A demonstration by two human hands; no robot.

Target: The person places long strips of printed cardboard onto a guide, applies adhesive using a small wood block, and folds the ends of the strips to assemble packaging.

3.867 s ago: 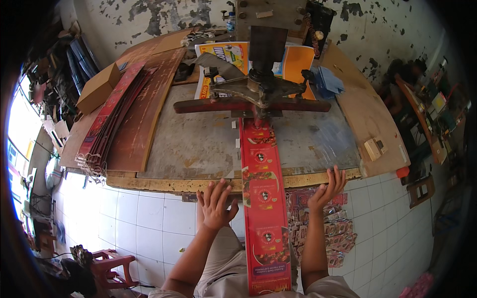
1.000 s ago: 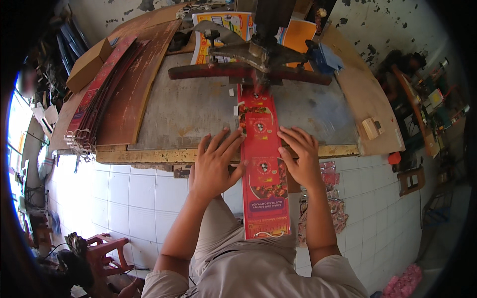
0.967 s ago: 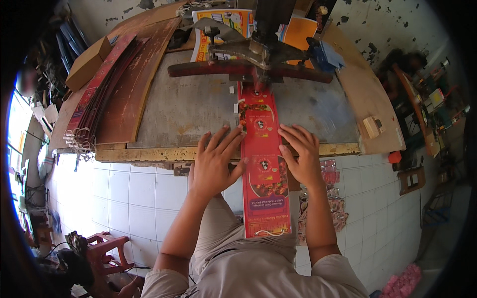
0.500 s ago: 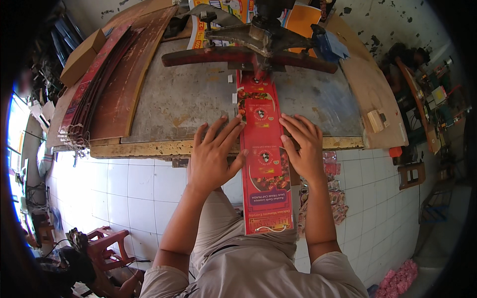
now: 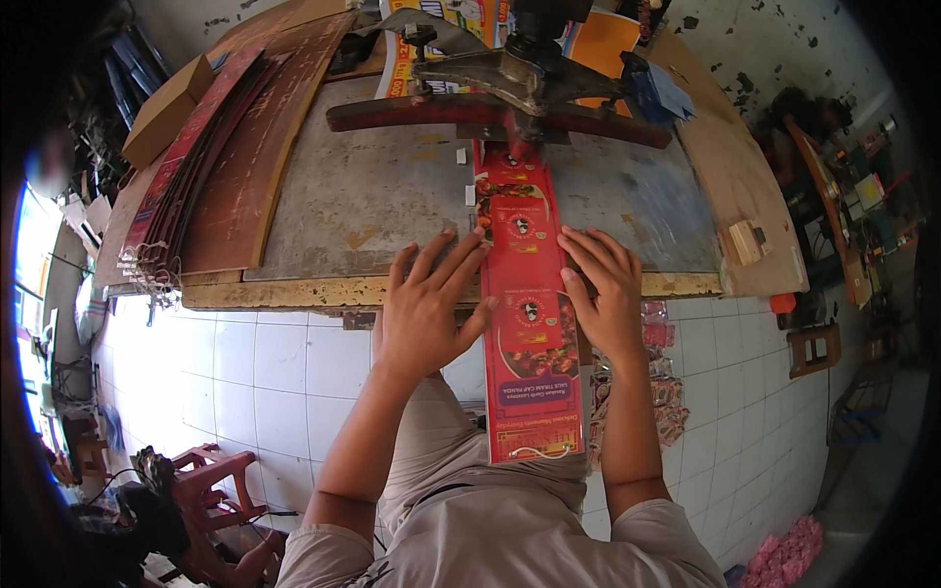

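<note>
A long red printed cardboard strip point(image 5: 522, 274), with food pictures and a white cord at its near end, lies under a dark metal press point(image 5: 520, 83). Its near part juts past the table's front edge over my lap. Against the strip's left edge rest the fingertips of my left hand point(image 5: 431, 304), fingers spread. Along the right edge lies my right hand point(image 5: 603, 294), its fingers stretched out and fairly close together. Neither hand is wrapped round the strip. The strip's far end is hidden beneath the press.
A stack of similar corded red strips point(image 5: 196, 162) lies on the left by a brown cardboard box point(image 5: 169, 110). A small wooden block point(image 5: 750, 242) sits at the table's right. Plastic-wrapped packs point(image 5: 652, 402) lie on the tiled floor; a red stool point(image 5: 216, 480) stands lower left.
The whole view has shifted slightly. Both hands stay at the strip's edges, and the strip has not visibly moved against the press.
</note>
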